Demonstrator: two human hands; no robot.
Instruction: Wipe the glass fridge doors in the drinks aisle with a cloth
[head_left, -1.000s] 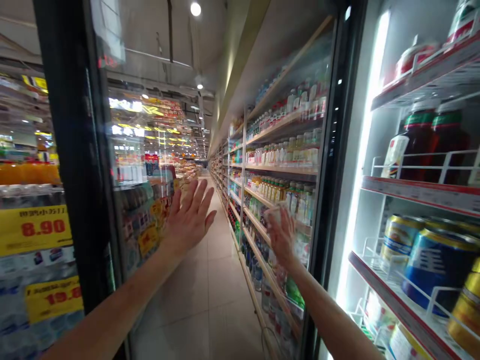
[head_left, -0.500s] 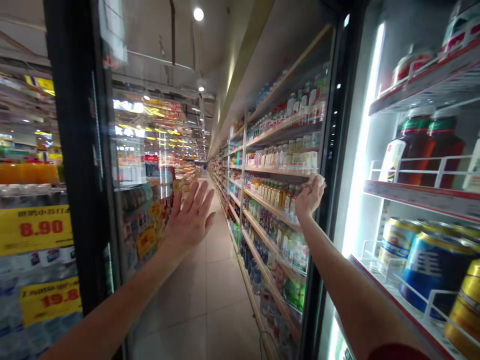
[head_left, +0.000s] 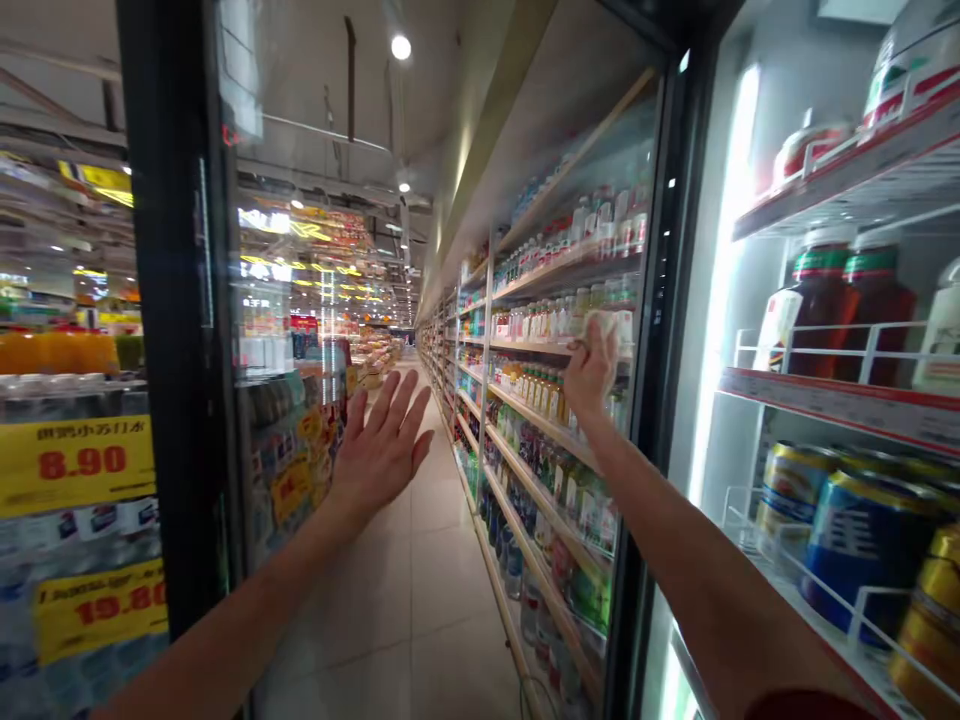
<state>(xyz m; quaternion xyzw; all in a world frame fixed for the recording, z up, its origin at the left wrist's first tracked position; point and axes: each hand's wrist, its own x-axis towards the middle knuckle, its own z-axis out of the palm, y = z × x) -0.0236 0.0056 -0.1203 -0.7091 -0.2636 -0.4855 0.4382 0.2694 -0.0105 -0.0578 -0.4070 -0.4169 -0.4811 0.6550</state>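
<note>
A glass door (head_left: pixel 442 640) with a dark frame stands in front of me, and bottles and an aisle show in its pane. My left hand (head_left: pixel 382 440) is spread flat with fingers apart, at the pane's middle; it seems to rest on the glass. Farther right, my right hand (head_left: pixel 591 370) presses a crumpled whitish cloth (head_left: pixel 602 330) to the pane, its fingers closed round it. Whether the cloth is fabric or paper I cannot tell.
At right, the lit cooler has wire-railed shelves (head_left: pixel 847 400) with dark bottles (head_left: pixel 877 305) and drink cans (head_left: pixel 862 545). The door's black frame (head_left: pixel 176 330) rises at left. Beyond it are packed drinks with yellow price signs (head_left: pixel 79 460).
My right hand has moved left and slightly up across the glass with the cloth, away from the frame's right edge. My left hand stays in about the same place.
</note>
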